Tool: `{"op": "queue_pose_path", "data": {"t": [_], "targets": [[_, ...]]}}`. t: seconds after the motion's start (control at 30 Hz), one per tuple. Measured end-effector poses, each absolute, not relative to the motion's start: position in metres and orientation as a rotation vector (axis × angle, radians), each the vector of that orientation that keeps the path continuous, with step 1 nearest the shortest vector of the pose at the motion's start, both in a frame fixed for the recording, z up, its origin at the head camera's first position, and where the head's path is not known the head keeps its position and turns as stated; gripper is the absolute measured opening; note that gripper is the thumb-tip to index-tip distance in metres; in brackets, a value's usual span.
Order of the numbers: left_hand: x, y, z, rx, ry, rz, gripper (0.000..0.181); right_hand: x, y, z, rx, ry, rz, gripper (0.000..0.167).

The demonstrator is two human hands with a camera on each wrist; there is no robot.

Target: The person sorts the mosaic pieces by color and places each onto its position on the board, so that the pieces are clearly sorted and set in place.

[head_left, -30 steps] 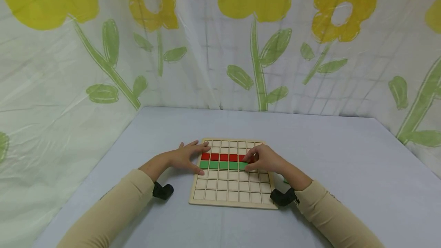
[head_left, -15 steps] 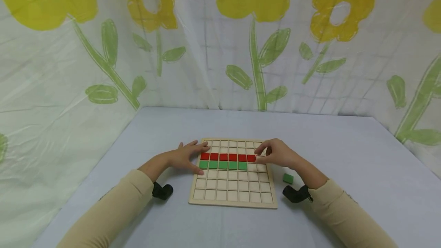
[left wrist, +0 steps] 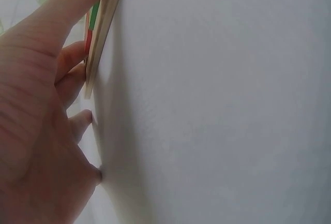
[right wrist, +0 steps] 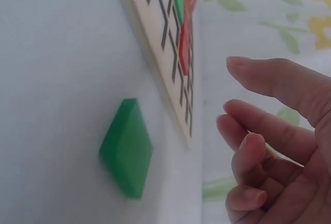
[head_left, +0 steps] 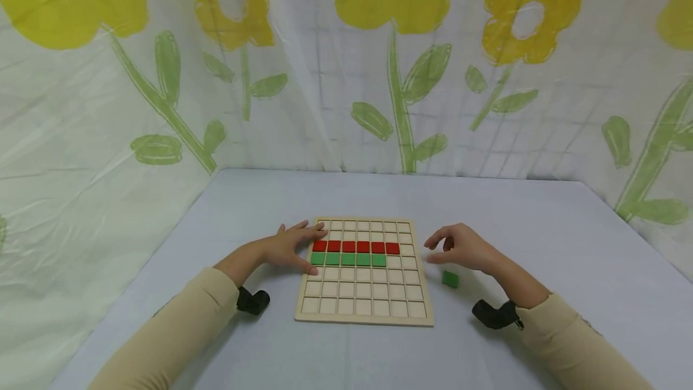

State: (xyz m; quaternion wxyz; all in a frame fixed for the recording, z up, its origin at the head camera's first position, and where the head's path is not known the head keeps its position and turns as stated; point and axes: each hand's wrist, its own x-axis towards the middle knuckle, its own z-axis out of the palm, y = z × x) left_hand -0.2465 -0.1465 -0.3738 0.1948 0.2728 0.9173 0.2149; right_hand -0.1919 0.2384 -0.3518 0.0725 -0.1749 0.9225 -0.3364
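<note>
A square wooden grid board (head_left: 344,321) lies flat on the table. Several red tiles (head_left: 363,247) fill most of one row, and several green tiles (head_left: 364,259) sit in the row just below. My left hand (head_left: 284,250) rests on the board's left edge, fingers spread and thumb on the near side. Off the board's right edge, my right hand (head_left: 462,248) hovers with loosely bent fingers and a gap between thumb and fingertips; it holds nothing. Below it on the table lies a single green tile (right wrist: 126,151), apart from the fingers.
The table (head_left: 260,354) has a pale cloth cover. Behind it hangs a white curtain (head_left: 303,107) with yellow flowers. Black wrist mounts (head_left: 495,315) sit on both forearms, low over the table.
My right hand set a red tile at the right end of the red row, let go, and moved right off the board. The loose green tile came into view. My left hand stayed put.
</note>
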Motion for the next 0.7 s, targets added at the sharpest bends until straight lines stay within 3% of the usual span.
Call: {"op": "queue_pose_path", "data": {"t": [0.7], "targets": [[-0.247,-0.148,-0.375,0.786,2.569,0.600,0.088,-0.164,0.268,-0.365,-0.436,2.745,-1.035,0.032]]}}
